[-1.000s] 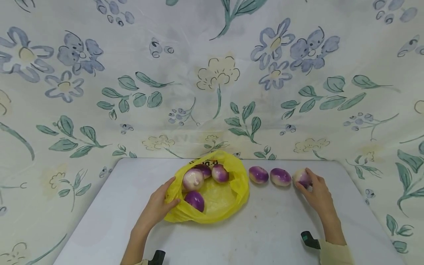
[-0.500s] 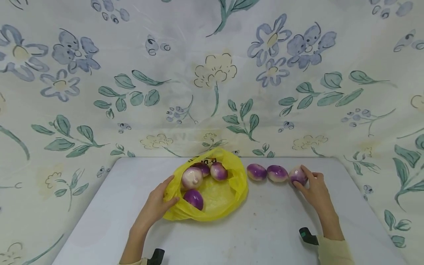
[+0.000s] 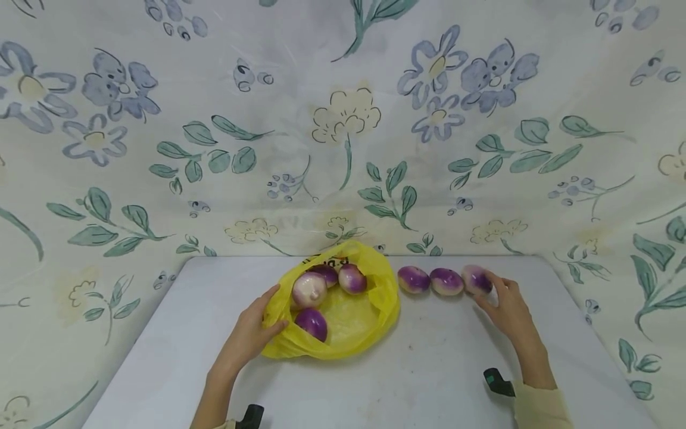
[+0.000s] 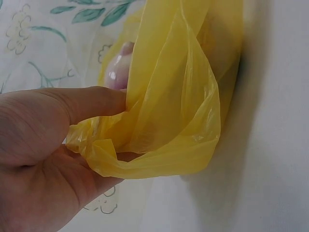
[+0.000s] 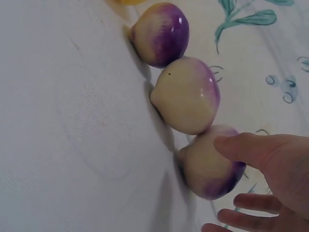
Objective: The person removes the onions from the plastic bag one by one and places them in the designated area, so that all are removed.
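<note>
In the head view my left hand (image 3: 249, 333) holds the left rim of a yellow plastic bag (image 3: 354, 351). The left wrist view shows the thumb (image 4: 104, 101) inside the rim and the fingers behind the film (image 4: 174, 159). Inside the bag lie several glossy purple-and-white turnips, among them a pale one (image 3: 309, 290) and a deep purple one (image 3: 312, 324). To its right, three turnips form a row: a left one (image 3: 413, 279), a middle one (image 3: 446, 282) and a right one (image 3: 476, 280). My right hand (image 3: 506, 307) is at the right turnip, thumb against it, other fingers extended beside it.
A white table (image 3: 375, 399) carries the bag and the row, all close to its back edge. Behind rises a flower-patterned cloth (image 3: 343, 149). Black wrist devices, one on the left wrist (image 3: 250, 416) and one on the right wrist (image 3: 498, 382), stick out over the table.
The right turnip has shifted left, up against the middle one, and turned so more purple shows. My right hand moved left with it, its fingers now loosened. My left hand still holds the bag.
</note>
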Demonstrator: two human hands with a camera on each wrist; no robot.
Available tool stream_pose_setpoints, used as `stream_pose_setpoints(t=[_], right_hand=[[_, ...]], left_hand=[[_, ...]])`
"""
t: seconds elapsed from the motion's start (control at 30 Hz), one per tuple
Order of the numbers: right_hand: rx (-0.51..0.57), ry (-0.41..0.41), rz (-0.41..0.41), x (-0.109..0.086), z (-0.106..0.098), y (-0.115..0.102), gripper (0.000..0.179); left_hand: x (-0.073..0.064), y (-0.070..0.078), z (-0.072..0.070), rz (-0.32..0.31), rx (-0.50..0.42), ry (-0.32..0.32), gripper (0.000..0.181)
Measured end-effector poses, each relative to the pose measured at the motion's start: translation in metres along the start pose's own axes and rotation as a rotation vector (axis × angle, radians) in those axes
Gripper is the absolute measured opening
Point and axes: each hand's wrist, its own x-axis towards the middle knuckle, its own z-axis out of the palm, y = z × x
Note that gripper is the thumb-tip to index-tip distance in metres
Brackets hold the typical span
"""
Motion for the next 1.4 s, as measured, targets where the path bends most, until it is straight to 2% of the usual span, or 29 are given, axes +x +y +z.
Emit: stream_pose_setpoints(t=[0.57,1.07,1.4], right_hand=[[-0.001,-0.078,0.038,-0.001,-0.006,-0.002,0.070],[0.013,-0.040,-0.014,-0.001,-0.012,-0.008,0.066],[0.008,-0.007,-0.047,0.001,-0.016,-0.023,0.062]], left_hand=[[0.003,0.003,-0.003,0.018,0.014,-0.006,0.075],[0.005,0.003,-0.007,-0.004,0.019,-0.030,0.075],[0.005,0.002,-0.008,-0.020,0.016,-0.040,0.075]])
